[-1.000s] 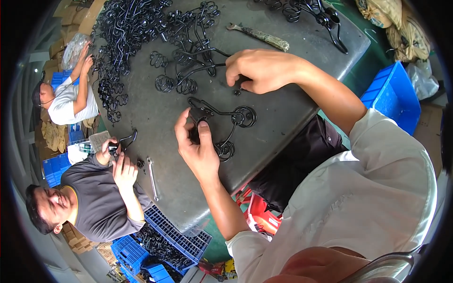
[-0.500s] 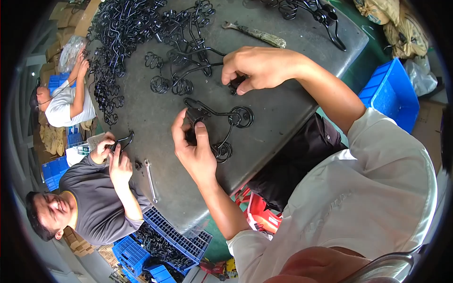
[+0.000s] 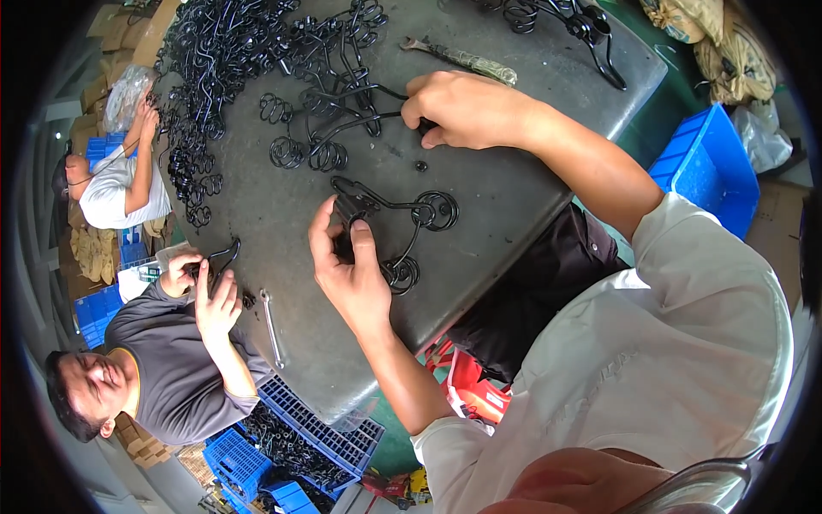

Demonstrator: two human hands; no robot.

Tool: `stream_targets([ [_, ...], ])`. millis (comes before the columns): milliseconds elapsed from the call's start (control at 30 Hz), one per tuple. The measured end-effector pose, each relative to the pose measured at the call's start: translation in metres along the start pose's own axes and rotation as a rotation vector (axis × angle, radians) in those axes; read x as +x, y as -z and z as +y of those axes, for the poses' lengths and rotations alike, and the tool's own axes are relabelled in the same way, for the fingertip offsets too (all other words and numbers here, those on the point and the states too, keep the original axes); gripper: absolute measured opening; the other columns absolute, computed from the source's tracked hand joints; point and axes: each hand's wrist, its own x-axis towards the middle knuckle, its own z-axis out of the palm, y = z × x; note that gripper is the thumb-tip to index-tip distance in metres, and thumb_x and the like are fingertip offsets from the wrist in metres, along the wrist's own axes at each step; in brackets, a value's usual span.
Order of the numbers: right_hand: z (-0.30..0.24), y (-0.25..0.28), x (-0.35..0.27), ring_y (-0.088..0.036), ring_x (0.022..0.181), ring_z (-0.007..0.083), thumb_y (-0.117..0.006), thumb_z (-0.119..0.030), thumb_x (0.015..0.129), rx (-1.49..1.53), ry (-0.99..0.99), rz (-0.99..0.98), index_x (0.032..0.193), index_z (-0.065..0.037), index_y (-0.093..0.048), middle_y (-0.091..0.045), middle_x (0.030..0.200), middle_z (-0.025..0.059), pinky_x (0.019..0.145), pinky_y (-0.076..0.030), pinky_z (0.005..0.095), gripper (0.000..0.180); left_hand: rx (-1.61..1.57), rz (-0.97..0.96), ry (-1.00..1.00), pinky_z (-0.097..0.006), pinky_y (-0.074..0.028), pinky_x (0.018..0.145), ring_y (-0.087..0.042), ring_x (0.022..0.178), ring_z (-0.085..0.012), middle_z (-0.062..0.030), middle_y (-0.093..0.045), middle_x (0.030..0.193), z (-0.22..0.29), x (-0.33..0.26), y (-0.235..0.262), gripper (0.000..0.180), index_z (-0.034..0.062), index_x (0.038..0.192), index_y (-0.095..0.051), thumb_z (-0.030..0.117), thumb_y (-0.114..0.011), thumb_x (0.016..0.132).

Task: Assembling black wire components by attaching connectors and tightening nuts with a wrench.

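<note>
**Two hands on black wire scrollwork at a grey table**

The left hand point(image 3: 351, 274) rests on the grey table point(image 3: 514, 197) near its near edge, fingers curled and thumb laid along a small black bracket at the left end of a black wire scroll piece point(image 3: 402, 223); it is gripping that end. The piece lies flat in the middle of the table, its curled ends running right and near from the hand, one spiral to the right, another nearer the person.

The right hand point(image 3: 458, 107) is farther out, knuckles up, fingers folded down over a small dark part; what exactly it pinches is hidden under the fingers. A small black nut point(image 3: 420, 165) lies on the table between the two hands, apart from both.

Just left of the right hand sits a cluster of loose scroll pieces point(image 3: 330, 120), and beyond that, at the far left, a large tangled heap of wire parts point(image 3: 223, 60). A spanner point(image 3: 462, 56) lies far of the right hand. A second spanner point(image 3: 271, 317) lies near the left edge.

At the left, a co-worker in a grey shirt point(image 3: 171, 368) holds a wire part with both hands; another person in white point(image 3: 120, 184) sits farther off. A blue crate point(image 3: 706, 167) stands to the right of the table
</note>
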Motion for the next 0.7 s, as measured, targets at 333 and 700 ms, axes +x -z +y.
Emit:
stream_targets([
  [333,0.0042,-0.0010,-0.0020,-0.068,0.098,0.0366,-0.080,-0.001,0.076,0.031,0.050,0.018,0.102,0.002,-0.070,-0.066,0.099,0.0137,0.080,-0.055,0.0439,0.028,0.015,-0.012,0.011,-0.025,-0.043,0.063,-0.051,0.073,-0.0077,-0.0005,-0.060,0.089,0.0012,0.0015,0.0022,0.037,0.0064,0.131,-0.064,0.006,-0.065,0.095],
  [700,0.0027,0.0025,-0.0019,-0.068,0.093,0.0360,-0.080,-0.002,0.076,0.008,0.053,0.019,0.098,0.001,-0.067,-0.066,0.097,0.0132,0.077,-0.054,0.0454,0.026,0.084,-0.042,0.010,-0.026,-0.043,0.062,-0.051,0.071,-0.0085,-0.0014,-0.059,0.087,0.0018,0.0054,0.0039,0.035,0.0059,0.129,-0.065,0.008,-0.066,0.094],
])
